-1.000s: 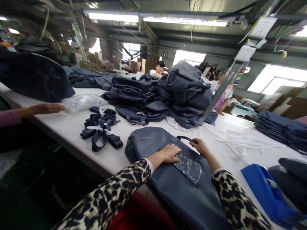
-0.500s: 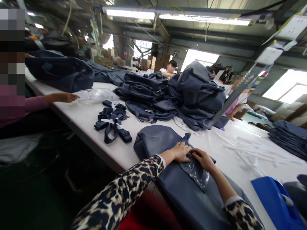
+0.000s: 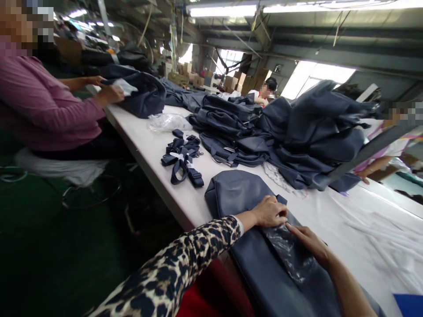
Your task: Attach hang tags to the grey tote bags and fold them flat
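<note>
A dark grey-blue bag [image 3: 238, 193] lies flat on the white table [image 3: 158, 176] in front of me. A clear plastic packet [image 3: 291, 255] rests on top of it. My left hand [image 3: 269, 211] presses down at the packet's upper end, fingers curled and pinching its edge. My right hand [image 3: 309, 242] lies on the packet beside it, fingers stretched toward the left hand and flat on the plastic.
Several dark straps [image 3: 183, 160] lie left of the bag. A big heap of bags [image 3: 297, 127] fills the table's middle. A person in a pink top [image 3: 42, 105] handles another bag [image 3: 145, 92] at the far left. Clear plastic [image 3: 167, 121] lies near them.
The view has swung left and down. My right hand left the bag's handle and came down onto the plastic packet beside my left hand. The person in pink pulled back to another bag.
</note>
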`<state>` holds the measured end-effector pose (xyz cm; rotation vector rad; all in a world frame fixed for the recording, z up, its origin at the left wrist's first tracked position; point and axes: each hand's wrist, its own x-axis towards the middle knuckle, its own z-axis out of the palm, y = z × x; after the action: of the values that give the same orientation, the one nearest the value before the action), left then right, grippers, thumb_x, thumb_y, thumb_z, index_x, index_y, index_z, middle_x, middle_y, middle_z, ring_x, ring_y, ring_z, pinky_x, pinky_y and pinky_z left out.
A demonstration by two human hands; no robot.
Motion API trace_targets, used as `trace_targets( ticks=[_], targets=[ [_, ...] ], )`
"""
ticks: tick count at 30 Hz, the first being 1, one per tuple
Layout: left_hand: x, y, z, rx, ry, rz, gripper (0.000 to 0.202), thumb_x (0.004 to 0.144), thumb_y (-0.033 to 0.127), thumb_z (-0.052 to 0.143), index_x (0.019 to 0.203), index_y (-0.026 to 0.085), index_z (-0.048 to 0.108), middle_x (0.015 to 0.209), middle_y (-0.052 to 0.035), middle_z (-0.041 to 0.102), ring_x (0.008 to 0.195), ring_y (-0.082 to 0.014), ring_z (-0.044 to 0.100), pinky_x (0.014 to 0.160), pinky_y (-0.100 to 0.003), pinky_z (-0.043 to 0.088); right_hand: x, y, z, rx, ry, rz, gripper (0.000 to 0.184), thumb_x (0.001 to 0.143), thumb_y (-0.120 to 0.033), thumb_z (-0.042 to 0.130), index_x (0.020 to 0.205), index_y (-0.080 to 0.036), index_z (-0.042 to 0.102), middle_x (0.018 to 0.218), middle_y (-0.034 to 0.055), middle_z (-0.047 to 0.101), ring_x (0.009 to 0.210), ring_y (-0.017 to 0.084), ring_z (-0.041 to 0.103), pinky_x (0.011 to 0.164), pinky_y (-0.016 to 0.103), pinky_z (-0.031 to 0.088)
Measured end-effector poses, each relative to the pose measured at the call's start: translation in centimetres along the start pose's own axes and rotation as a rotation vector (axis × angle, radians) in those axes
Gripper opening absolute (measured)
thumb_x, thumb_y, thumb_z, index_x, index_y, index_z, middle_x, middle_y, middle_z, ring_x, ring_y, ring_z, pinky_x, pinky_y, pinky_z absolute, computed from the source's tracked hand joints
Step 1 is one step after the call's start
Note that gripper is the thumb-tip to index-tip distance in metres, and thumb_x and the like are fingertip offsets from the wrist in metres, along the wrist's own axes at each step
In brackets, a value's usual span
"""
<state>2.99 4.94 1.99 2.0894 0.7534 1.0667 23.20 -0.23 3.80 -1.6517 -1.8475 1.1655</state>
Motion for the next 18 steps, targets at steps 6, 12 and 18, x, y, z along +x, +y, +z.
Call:
trace_targets(
  ticks=[6,12,18],
  targets=[
    [-3.6,1.5,-1.3,-0.387,0.358,-0.310,0.018,0.084,0.019,0.056,0.102,0.020,0.057,0.121,-0.0104,0.056,0.122,-0.0276,0.046,0.108,-0.044,0.034,-1.0,-1.8,1.2,0.195,-0.043,0.051,0.047,0.070,-0.062,0.076,0.092,-0.021,0.069,0.085,0.0040,0.072,0.079,0.023,0.067,0.069,0.032,0.053],
    [-11.0,4.7,0.0,-0.870,0.261,-0.645,0.018,0.088,0.018,0.045,0.102,0.014,0.055,0.107,-0.0151,0.062,0.095,-0.0231,0.067,0.076,-0.036,0.056,-1.0,-1.3,1.2,0.256,-0.028,0.025,0.048,0.074,-0.063,0.073,0.097,-0.021,0.064,0.088,0.0037,0.071,0.076,0.019,0.066,0.066,0.029,0.052],
    [-8.8,4.0,3.0,-1.158,0.114,-0.774,0.017,0.075,0.014,0.063,0.092,0.013,0.062,0.073,-0.0051,0.065,0.058,-0.0152,0.063,0.066,-0.035,0.054,-1.6,-2.0,1.3,0.360,-0.082,-0.016,0.045,0.076,-0.058,0.074,0.099,-0.022,0.063,0.087,0.0029,0.071,0.078,0.019,0.068,0.072,0.030,0.053]
  ],
)
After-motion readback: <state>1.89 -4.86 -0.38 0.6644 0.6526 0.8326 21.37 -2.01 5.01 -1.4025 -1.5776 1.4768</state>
